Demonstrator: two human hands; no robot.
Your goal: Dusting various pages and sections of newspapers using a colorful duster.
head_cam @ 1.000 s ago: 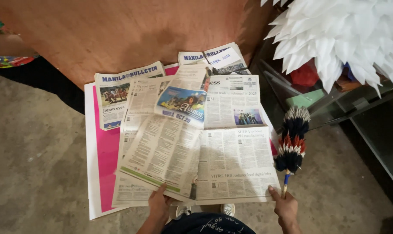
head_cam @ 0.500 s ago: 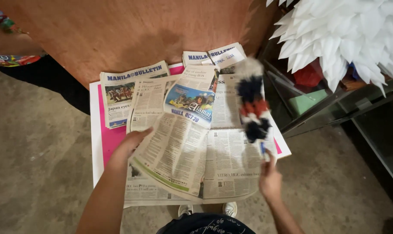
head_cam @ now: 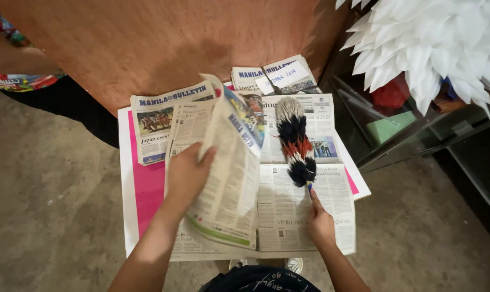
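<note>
My left hand [head_cam: 186,172] grips a newspaper section [head_cam: 230,178] and lifts it up off the spread of papers, folding it toward the left. My right hand [head_cam: 319,220] holds the handle of a feather duster [head_cam: 295,141] with white, black and red bands. The duster lies over the open newspaper pages [head_cam: 304,200] to the right of the lifted section. Under the papers is a pink and white board [head_cam: 142,189] on the concrete floor.
A brown plywood panel [head_cam: 164,43] stands behind the papers. A white feathered piece [head_cam: 434,43] hangs at the upper right over a glass-fronted shelf [head_cam: 396,130]. Another person's patterned sleeve [head_cam: 18,75] shows at the upper left. My shoes [head_cam: 293,265] peek out below.
My left hand moved from the near edge onto the section and raised it. My right hand swung the duster from the right side onto the papers' middle.
</note>
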